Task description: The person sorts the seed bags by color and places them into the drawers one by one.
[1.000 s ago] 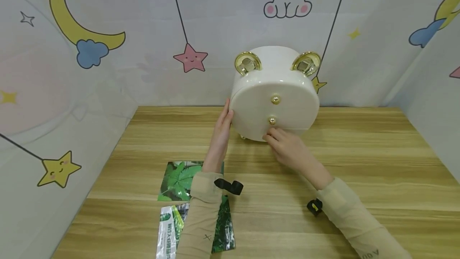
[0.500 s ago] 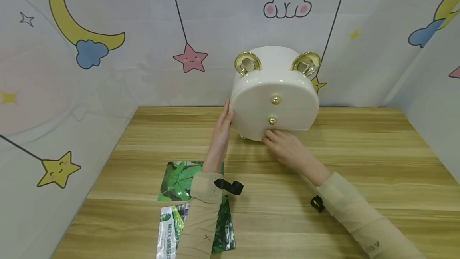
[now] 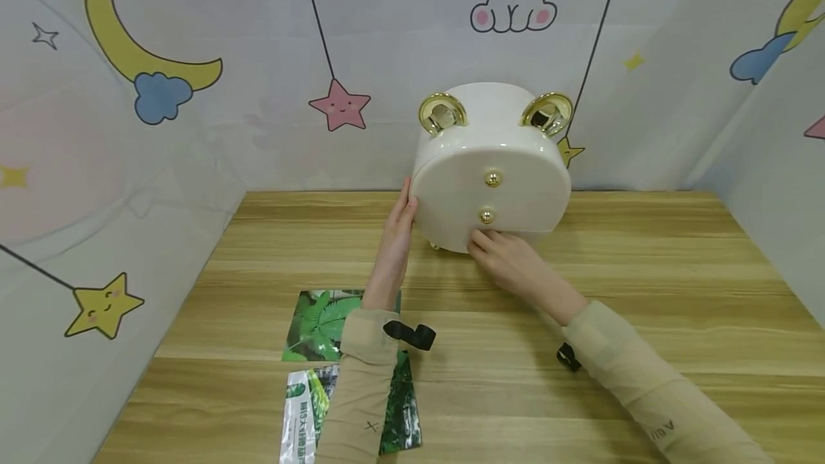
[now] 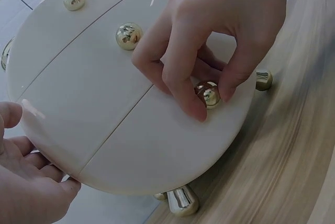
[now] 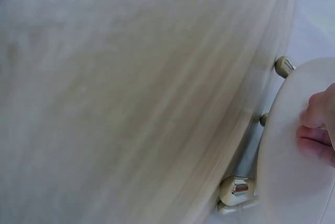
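Note:
A white round-fronted drawer box (image 3: 451, 192) with gold ears and gold knobs stands at the back of the table. Seams across its front show in the left wrist view. My left hand (image 3: 396, 224) rests against the box's left side, fingers extended along it. With thumb and fingers, my right hand (image 4: 209, 41) pinches the lowest gold knob (image 4: 210, 97). In the head view that knob is hidden behind the right hand (image 3: 505, 260). The middle knob (image 3: 486, 215) and the top knob (image 3: 493, 178) are untouched. The drawers look closed.
Gold feet (image 4: 182, 200) hold the box above the wooden table (image 3: 644, 321). A fern-picture card (image 3: 316, 324) and printed packets (image 3: 299, 414) lie under and beside the left forearm. A patterned cloth (image 3: 271, 34) hangs behind the box.
My right hand has shifted slightly left at the bottom of the box front, and its forearm has swung a little. The left hand and the box stay in place.

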{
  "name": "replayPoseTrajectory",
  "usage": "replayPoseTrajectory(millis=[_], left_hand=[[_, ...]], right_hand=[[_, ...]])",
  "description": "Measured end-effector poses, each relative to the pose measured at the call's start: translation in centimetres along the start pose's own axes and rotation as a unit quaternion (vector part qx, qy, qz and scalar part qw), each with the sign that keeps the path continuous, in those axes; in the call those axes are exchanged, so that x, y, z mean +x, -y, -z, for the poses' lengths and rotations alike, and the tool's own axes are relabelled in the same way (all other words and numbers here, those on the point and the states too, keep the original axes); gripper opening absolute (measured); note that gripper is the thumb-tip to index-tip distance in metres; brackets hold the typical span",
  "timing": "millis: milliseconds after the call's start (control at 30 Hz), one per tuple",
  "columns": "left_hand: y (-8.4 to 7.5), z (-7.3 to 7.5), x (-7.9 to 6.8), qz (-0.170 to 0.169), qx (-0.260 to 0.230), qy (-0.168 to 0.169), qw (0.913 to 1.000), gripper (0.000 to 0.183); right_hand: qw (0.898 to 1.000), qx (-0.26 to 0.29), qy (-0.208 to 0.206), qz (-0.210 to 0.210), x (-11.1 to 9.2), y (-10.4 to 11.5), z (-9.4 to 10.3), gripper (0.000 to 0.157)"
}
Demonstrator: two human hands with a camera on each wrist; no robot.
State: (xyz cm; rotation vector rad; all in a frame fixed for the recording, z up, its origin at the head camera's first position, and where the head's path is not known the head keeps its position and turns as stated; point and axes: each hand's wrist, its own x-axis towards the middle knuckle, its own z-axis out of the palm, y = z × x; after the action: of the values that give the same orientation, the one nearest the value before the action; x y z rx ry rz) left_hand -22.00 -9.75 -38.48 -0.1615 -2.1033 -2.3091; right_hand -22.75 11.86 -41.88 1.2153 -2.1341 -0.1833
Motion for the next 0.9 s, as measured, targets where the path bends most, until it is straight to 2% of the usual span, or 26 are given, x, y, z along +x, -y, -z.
replayPoseTrajectory(millis=[433, 900], left_hand=[[0.08, 0.0, -0.09, 0.0, 0.002, -0.001, 1.0, 0.045], [0.25, 0.1, -0.03, -0.01, 0.006, 0.008, 0.9999, 0.051]], right_hand=[[1.0, -0.003, 0.016, 0.001, 0.11, -0.02, 0.19, 0.015], [1.0, 0.015, 0.009, 0.003, 0.25, -0.06, 0.38, 0.013]])
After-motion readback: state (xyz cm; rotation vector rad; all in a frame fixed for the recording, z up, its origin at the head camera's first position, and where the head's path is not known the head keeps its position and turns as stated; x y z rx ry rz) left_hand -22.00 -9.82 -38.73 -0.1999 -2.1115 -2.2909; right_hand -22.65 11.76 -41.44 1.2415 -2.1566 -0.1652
